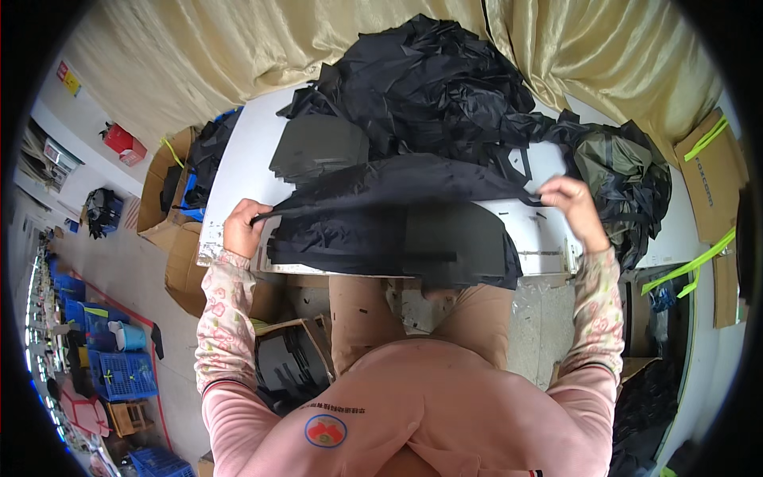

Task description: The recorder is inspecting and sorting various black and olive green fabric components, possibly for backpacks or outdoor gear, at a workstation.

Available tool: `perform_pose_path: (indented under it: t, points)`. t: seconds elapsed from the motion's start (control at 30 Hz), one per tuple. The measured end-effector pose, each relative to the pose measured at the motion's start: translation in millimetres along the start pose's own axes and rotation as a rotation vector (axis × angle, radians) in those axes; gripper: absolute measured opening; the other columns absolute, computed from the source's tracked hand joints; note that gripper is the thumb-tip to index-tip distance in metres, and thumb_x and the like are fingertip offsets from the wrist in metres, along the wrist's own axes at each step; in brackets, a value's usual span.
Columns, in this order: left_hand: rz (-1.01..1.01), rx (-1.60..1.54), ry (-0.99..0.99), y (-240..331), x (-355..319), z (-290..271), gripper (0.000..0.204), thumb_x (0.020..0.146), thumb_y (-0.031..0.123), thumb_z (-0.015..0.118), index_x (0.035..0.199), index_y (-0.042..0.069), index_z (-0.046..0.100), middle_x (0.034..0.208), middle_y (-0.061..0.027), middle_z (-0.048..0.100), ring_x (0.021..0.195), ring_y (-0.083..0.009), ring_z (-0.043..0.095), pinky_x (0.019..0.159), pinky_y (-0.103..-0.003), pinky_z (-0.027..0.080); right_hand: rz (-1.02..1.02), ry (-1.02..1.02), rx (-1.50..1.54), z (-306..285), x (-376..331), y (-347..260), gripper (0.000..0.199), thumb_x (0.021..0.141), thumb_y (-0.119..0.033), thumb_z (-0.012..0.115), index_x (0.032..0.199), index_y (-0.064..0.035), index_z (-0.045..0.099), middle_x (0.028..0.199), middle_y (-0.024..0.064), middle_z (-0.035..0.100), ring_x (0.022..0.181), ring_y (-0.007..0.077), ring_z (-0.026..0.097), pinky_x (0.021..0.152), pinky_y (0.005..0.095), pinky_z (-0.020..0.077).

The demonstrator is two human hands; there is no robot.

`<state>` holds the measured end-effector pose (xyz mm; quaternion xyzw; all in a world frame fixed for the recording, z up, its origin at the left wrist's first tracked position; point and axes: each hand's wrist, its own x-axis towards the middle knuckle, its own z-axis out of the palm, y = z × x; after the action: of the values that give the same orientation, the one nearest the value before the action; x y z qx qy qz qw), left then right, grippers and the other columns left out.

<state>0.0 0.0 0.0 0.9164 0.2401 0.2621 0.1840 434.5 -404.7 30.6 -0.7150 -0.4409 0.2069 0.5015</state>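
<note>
A thin black fabric piece (413,176) is stretched sideways above the near part of the white table. My left hand (241,226) is closed in a pinch on its left end. At its right end, the fingers of my right hand (574,208) pinch a narrow corner. Beneath and nearer to me lies more black fabric (342,238), with a dark grey curved panel (455,236) on its right half, partly overhanging the front edge. Behind my left hand sits a stack of dark grey panels (319,148).
A large heap of black fabric (433,91) covers the back of the table (246,159). Black and olive fabric (628,171) hangs over its right side. Cardboard boxes (181,266) stand at the left; an open box with black pieces (290,366) is near my knees. Gold curtains (278,40) hang behind.
</note>
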Motion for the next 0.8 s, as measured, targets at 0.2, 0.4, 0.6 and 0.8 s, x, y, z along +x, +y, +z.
perform_pose_path:
  t: [0.2, 0.4, 0.6, 0.8]
  points:
    - [-0.005, 0.136, -0.167, -21, -48, 68, 0.037, 0.06, -0.011, 0.064, 0.093, 0.006, 0.065, 0.089, -0.0091, 0.059, 0.088, -0.0288, 0.061, 0.076, -0.035, 0.05, 0.12, -0.047, 0.077, 57, -76, 75, 0.022, 0.073, 0.014, 0.056, 0.08, -0.0034, 0.068, 0.082, 0.0025, 0.065, 0.081, 0.0139, 0.059, 0.075, 0.0269, 0.0475]
    - [-0.049, 0.063, -0.296, -27, -58, 94, 0.033, 0.067, -0.002, 0.07, 0.098, 0.008, 0.065, 0.097, -0.0116, 0.057, 0.092, -0.0324, 0.059, 0.08, -0.037, 0.049, -0.078, -0.069, -0.581, 67, -82, 65, 0.025, 0.071, 0.011, 0.053, 0.079, -0.0062, 0.069, 0.088, 0.01, 0.066, 0.085, 0.0295, 0.059, 0.079, 0.0363, 0.0479]
    - [-0.029, -0.045, -0.391, -24, -49, 75, 0.026, 0.076, 0.009, 0.071, 0.101, 0.008, 0.065, 0.097, -0.0132, 0.059, 0.092, -0.0336, 0.058, 0.079, -0.038, 0.049, -0.368, -0.337, -0.659, 136, -54, -8, 0.063, 0.077, -0.022, 0.069, 0.134, -0.009, 0.046, 0.142, 0.0127, 0.04, 0.134, 0.0311, 0.033, 0.11, 0.0413, 0.0296]
    - [-0.101, 0.071, -0.303, -76, -45, 57, 0.017, 0.087, 0.017, 0.06, 0.098, 0.007, 0.067, 0.087, -0.0154, 0.064, 0.082, -0.0349, 0.061, 0.074, -0.039, 0.049, -0.332, -0.604, -0.794, 153, -72, 17, 0.069, 0.078, -0.04, 0.066, 0.139, -0.0167, 0.043, 0.15, 0.0105, 0.026, 0.14, 0.0304, 0.02, 0.113, 0.0503, 0.0158]
